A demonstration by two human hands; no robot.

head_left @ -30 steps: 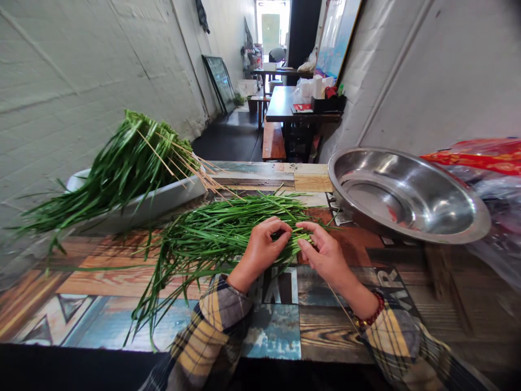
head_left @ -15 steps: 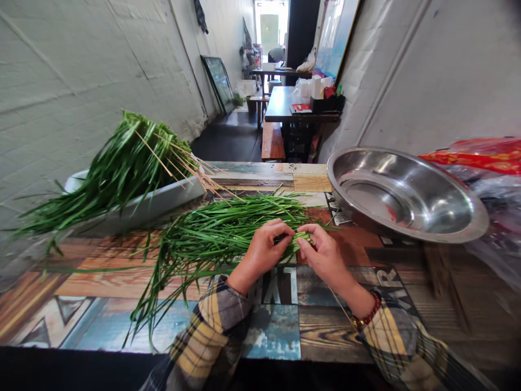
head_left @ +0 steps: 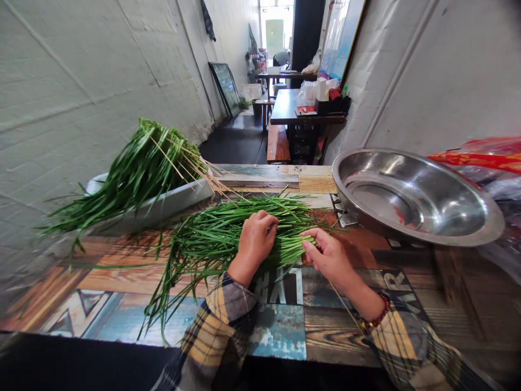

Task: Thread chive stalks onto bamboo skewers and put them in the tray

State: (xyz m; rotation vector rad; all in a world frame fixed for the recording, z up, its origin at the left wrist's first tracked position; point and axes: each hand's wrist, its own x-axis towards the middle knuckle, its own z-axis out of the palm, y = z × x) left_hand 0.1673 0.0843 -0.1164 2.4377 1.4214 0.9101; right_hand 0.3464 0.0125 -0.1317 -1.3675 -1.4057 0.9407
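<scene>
Long green leaves (head_left: 215,231) lie sideways on the counter (head_left: 277,331), stems (head_left: 291,247) pointing right, tips (head_left: 158,309) left. The right hand (head_left: 331,260) pinches some stems; the left hand (head_left: 255,241) curls over the leaves, its grip hidden. A white tray (head_left: 179,202) of greens (head_left: 142,163) sits left. There's room between the right hand and the metal bowl (head_left: 451,206). Some tips reach near the front edge.

Bright doorway (head_left: 277,30); blurry, stretched edges

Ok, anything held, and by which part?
The right hand pinches green stalks by their pale ends. Whether it also holds the thin stick, or the left hand anything, can't be told.
</scene>
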